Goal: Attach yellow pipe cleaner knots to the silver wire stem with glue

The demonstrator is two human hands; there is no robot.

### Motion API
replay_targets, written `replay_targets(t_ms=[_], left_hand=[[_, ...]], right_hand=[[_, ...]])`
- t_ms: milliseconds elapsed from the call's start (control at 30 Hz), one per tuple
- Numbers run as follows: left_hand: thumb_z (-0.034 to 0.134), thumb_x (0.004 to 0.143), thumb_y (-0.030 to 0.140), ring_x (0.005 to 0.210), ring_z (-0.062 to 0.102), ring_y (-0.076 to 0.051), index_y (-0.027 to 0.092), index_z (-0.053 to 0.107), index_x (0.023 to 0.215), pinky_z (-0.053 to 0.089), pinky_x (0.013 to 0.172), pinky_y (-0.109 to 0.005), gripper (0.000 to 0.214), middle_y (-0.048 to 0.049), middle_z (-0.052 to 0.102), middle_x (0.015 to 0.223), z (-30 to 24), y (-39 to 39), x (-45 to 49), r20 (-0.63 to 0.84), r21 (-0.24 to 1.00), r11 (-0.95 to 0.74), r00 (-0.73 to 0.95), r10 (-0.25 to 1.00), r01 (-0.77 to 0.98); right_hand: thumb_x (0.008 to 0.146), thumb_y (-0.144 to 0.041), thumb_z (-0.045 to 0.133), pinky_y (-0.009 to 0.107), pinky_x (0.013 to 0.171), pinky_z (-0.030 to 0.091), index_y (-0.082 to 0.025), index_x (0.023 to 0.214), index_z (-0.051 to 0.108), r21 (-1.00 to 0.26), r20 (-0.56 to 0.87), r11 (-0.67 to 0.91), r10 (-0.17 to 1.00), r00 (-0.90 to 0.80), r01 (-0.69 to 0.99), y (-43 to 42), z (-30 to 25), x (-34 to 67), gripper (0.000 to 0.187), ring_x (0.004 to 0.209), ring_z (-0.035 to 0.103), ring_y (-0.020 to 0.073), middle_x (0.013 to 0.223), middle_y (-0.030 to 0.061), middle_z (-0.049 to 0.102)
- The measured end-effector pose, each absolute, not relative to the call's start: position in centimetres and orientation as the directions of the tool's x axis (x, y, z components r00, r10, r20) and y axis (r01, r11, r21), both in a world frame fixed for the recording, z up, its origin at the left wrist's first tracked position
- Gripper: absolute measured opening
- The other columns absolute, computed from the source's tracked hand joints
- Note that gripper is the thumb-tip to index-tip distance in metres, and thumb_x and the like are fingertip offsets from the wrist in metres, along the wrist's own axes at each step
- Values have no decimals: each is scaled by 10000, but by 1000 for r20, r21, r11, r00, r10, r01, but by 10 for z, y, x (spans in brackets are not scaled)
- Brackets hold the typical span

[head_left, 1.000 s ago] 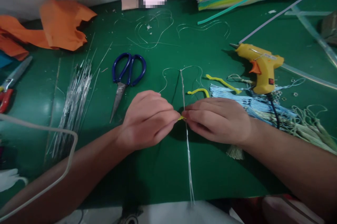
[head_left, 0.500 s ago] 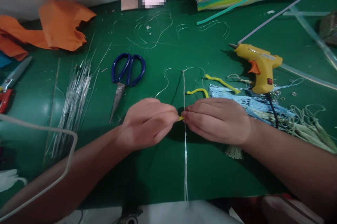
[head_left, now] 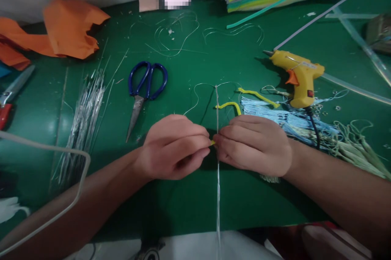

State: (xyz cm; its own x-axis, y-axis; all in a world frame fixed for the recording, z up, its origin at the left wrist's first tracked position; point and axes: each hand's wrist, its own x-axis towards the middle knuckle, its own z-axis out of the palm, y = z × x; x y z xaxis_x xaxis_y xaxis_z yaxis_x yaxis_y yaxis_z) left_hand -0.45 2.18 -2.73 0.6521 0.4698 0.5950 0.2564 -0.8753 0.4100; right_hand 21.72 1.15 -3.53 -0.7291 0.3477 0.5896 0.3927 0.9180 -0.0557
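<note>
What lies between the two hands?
The head view shows a bit of yellow material between the left hand and right hand; a silvery strand passes the right hand's fingertips.

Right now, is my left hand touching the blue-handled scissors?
Apart. The head view shows green tabletop between your left hand and the blades of the blue-handled scissors, which lie beyond it to the left.

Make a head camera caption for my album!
Left hand and right hand work at a yellow bit and shiny strand, blue-handled scissors nearby.
</note>
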Motion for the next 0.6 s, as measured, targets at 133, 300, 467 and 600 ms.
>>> replay_targets(t_ms=[133, 300, 467, 600], left_hand=[[612, 837, 100, 775, 705, -135, 183, 631, 841, 527, 848, -331, 85, -23, 745, 818, -25, 20, -2, 494, 609, -733, 578, 650, 303], [597, 870, 158, 771, 683, -147, 199, 632, 771, 451, 916, -405, 113, 3, 745, 793, -22, 20, 0, 407, 641, -666, 567, 716, 381], [594, 866, 186, 833, 667, -167, 232, 625, 728, 336, 1018, -483, 149, 45, 734, 747, -19, 17, 1, 304, 674, -594, 568, 765, 439], [609, 837, 182, 833, 663, -162, 224, 591, 689, 310, 1044, -492, 155, 50, 710, 714, -17, 17, 2, 236, 711, -539, 568, 788, 453]], right_hand=[[927, -119, 534, 282, 615, 486, -174, 797, 596, -54, 595, 919, 343, -727, 390, 12, -37, 218, 154, 642, 547, 135, 677, 21, 625], [943, -140, 527, 297, 634, 487, -183, 814, 583, -72, 631, 918, 345, -695, 390, 10, -44, 217, 147, 661, 540, 141, 706, 26, 621], [930, -116, 533, 304, 634, 485, -173, 790, 586, -94, 636, 925, 341, -693, 369, 9, -41, 217, 160, 645, 522, 144, 682, 28, 604], [921, -106, 538, 308, 625, 472, -165, 775, 589, -108, 629, 929, 340, -700, 355, 9, -40, 217, 166, 639, 506, 147, 675, 32, 584]])
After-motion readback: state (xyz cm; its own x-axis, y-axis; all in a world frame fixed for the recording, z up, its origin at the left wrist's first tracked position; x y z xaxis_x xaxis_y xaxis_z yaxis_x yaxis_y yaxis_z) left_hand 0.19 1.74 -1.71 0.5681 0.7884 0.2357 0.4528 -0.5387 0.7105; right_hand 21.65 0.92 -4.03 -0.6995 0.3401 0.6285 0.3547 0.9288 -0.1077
